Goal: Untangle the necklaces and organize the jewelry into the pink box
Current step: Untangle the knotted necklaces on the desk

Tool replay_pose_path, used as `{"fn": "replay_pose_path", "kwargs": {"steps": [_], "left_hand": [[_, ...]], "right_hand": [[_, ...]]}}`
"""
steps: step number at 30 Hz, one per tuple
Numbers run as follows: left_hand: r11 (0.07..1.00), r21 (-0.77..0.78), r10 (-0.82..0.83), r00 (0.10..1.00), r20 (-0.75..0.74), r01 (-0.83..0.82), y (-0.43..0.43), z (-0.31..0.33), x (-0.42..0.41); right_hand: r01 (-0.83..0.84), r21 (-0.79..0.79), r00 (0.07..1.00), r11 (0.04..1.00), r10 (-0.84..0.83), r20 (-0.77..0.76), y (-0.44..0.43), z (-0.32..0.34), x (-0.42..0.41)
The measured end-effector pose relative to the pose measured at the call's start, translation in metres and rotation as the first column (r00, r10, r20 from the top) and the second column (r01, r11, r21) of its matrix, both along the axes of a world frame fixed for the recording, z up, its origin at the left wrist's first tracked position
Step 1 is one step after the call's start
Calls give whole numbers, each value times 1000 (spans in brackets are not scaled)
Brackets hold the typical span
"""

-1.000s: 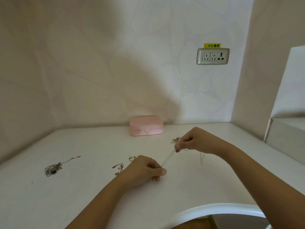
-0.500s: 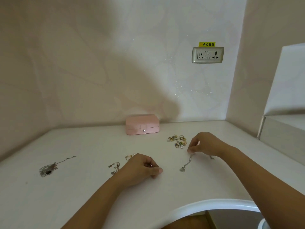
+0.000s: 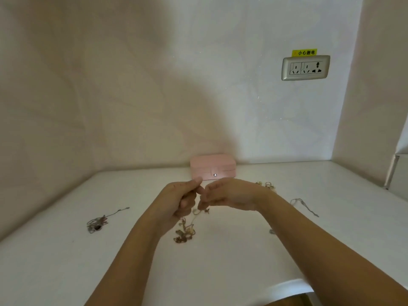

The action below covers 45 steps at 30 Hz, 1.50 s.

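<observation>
A tangled gold necklace (image 3: 185, 231) hangs from between my hands, its lower bunch touching the white table (image 3: 66, 261). My left hand (image 3: 177, 199) and my right hand (image 3: 227, 196) are raised close together above it, fingers curled, each pinching the chain's upper part. The closed pink box (image 3: 213, 166) stands against the back wall, just behind my hands. A silver necklace (image 3: 304, 205) lies stretched out on the right. Another tangled silver necklace (image 3: 98, 223) lies on the left. Small gold rings and charms (image 3: 268, 185) sit behind my right wrist, partly hidden.
A wall socket (image 3: 305, 67) with a yellow label is up on the right wall. A white ledge (image 3: 397, 173) juts in at the far right. The table's curved front edge (image 3: 287, 286) shows at the bottom right. A small silver pendant (image 3: 272, 231) lies beside my right forearm.
My right hand let go of the silver necklace on the right and came left to meet my left hand. Both have lifted the gold tangle off the table. The view turned left.
</observation>
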State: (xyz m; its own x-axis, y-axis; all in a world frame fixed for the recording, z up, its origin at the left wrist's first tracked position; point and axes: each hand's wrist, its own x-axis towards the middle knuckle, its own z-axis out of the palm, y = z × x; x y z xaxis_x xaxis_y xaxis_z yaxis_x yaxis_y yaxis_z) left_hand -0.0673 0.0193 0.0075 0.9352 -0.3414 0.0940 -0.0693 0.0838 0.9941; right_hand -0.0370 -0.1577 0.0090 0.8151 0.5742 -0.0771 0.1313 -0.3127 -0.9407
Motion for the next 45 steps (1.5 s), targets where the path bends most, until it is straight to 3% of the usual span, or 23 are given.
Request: {"fn": "replay_pose_path", "kwargs": {"steps": [2,4,7,10,15,20,24,28,32,36,45], "left_hand": [[976,-214,-53,997,-61,39,15,4,7],[904,-418,-132,989,-67,92,29,5,12],[813,-576,-142,988,-55,84,46,6,16],[783,-619,-125,990,-65,58,52,6,19],[805,-590,-144,985,-96,60,50,5,21],[771,-631,-204,972,-116,87,54,3,23],[725,-687,-219,961,-169,44,64,1,25],[747,-647,-123,923,-366,-157,77,-9,32],[768,-540,-14,833,-553,-345,81,-22,36],[772,-431,107,764,-636,-467,86,-29,40],[831,-223,337,781,-526,-509,96,-24,36]], "right_hand": [[144,216,988,966,-129,-86,1,1,8],[352,330,936,876,-335,-108,0,-1,20],[537,467,840,703,-495,-223,-5,-7,40],[566,622,821,540,-310,-479,-10,-13,51],[464,709,847,532,-30,-532,-6,-13,52],[414,462,857,785,-164,-489,-9,-9,52],[393,221,879,892,-294,-375,-13,-15,53],[316,-108,926,943,-331,-181,-19,-18,49],[222,-372,969,901,-246,-18,-25,-18,45],[145,-385,988,912,-151,15,-32,-17,42],[97,-311,990,945,-59,129,-39,-9,38]]}}
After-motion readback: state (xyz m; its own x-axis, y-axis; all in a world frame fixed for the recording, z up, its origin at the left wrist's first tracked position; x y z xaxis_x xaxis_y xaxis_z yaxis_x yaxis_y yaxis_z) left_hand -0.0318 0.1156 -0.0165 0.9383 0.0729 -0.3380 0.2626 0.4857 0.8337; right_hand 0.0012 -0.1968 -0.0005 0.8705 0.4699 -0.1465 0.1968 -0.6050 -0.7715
